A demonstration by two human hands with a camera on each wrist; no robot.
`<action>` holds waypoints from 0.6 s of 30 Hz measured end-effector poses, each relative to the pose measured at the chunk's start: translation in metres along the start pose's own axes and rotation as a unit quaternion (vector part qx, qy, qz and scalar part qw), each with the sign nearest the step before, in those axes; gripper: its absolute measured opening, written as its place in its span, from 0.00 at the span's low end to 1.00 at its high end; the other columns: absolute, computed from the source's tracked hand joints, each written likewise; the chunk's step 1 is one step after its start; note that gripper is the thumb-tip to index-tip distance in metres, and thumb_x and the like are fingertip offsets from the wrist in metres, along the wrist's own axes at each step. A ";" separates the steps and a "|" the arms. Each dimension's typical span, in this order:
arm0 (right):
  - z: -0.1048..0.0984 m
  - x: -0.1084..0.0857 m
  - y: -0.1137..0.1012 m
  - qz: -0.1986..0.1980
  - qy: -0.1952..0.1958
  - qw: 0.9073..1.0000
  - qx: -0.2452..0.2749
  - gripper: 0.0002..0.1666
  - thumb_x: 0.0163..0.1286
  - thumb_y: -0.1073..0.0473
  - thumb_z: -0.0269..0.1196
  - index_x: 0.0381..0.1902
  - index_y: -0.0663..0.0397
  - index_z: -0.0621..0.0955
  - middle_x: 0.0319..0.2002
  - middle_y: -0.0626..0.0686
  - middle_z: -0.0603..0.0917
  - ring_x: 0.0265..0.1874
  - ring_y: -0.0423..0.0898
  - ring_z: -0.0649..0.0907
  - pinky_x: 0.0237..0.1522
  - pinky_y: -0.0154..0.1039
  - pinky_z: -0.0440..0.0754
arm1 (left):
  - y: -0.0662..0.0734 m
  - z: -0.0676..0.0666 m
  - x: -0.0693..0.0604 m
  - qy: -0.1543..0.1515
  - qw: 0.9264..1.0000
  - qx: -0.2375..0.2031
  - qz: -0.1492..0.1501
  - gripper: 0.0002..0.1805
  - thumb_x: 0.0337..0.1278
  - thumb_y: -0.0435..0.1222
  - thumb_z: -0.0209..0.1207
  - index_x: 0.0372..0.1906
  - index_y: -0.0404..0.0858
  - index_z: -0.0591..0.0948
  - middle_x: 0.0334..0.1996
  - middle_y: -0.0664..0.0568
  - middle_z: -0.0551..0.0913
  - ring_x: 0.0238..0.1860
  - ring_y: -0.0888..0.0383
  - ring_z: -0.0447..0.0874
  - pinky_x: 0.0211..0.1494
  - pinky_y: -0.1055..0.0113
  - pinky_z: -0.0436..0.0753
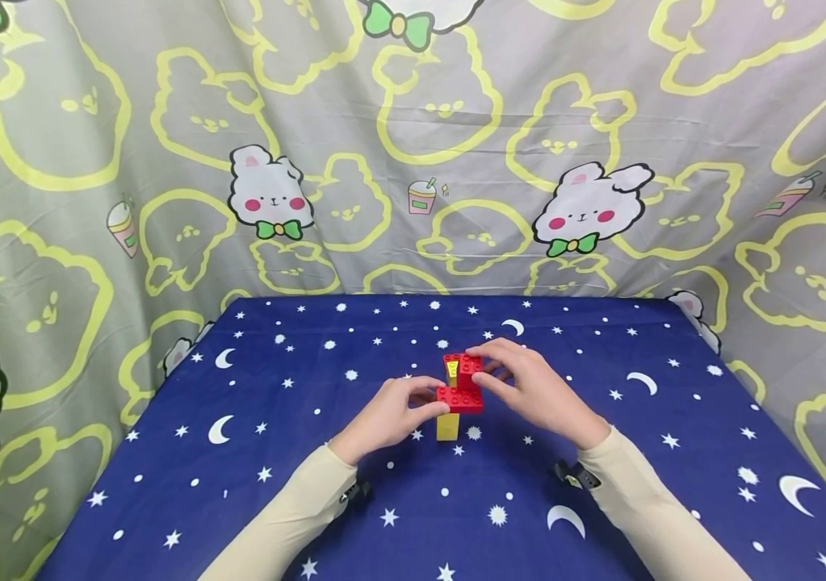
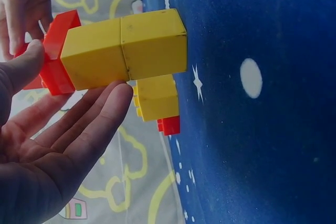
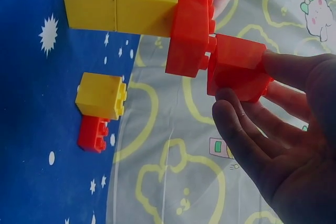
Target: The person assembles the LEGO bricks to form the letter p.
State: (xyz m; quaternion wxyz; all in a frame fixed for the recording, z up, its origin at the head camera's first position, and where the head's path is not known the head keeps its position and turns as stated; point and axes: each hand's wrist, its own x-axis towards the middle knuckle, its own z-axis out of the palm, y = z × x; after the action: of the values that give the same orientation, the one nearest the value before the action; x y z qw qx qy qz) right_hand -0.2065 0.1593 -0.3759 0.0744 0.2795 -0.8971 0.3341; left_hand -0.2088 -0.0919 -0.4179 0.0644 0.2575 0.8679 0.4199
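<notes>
Two yellow blocks stand stacked on the cloth, with a longer red brick across the top. My left hand holds the left end of that red brick between thumb and fingers. A square red block is pinched between the thumb and fingers of my right hand. It sits slightly tilted at the studs on the right end of the long brick; whether it is pressed on, I cannot tell. Behind the tower are another yellow block and a small red block, side by side on the cloth.
A dark blue cloth with white moons and stars covers the table. Beyond its far edge hangs a grey curtain with yellow outlines and white rabbit heads.
</notes>
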 end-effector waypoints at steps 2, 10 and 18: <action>0.000 0.000 0.000 -0.002 -0.001 1.000 0.005 0.25 0.69 0.54 0.71 0.63 0.47 0.81 0.53 0.47 0.83 0.45 0.42 0.87 0.48 0.43 0.88 | 0.000 0.000 0.000 0.000 1.000 -0.001 0.001 0.21 0.67 0.46 0.65 0.59 0.41 0.84 0.47 0.52 0.90 0.47 0.58 0.88 0.58 0.59 0.85; 0.002 -0.002 -0.003 -0.010 -0.001 1.000 0.019 0.25 0.69 0.55 0.71 0.63 0.46 0.81 0.53 0.46 0.83 0.45 0.41 0.86 0.49 0.45 0.88 | 0.000 0.000 -0.001 -0.002 1.000 -0.005 0.001 0.21 0.67 0.46 0.66 0.59 0.41 0.84 0.47 0.52 0.89 0.47 0.58 0.88 0.58 0.58 0.85; 0.008 -0.002 -0.007 -0.017 -0.011 1.000 0.023 0.26 0.69 0.56 0.71 0.64 0.48 0.81 0.54 0.47 0.84 0.46 0.40 0.86 0.47 0.37 0.87 | -0.002 0.000 0.000 0.000 1.000 0.003 0.013 0.22 0.66 0.45 0.66 0.59 0.39 0.83 0.47 0.50 0.90 0.46 0.57 0.89 0.55 0.60 0.86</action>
State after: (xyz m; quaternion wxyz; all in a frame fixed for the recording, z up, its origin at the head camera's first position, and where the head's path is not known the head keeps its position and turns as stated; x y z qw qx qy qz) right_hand -0.2007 0.1503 -0.3788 0.0632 0.2998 -0.8852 0.3501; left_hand -0.2095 -0.0927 -0.4193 0.0586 0.2687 0.8658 0.4180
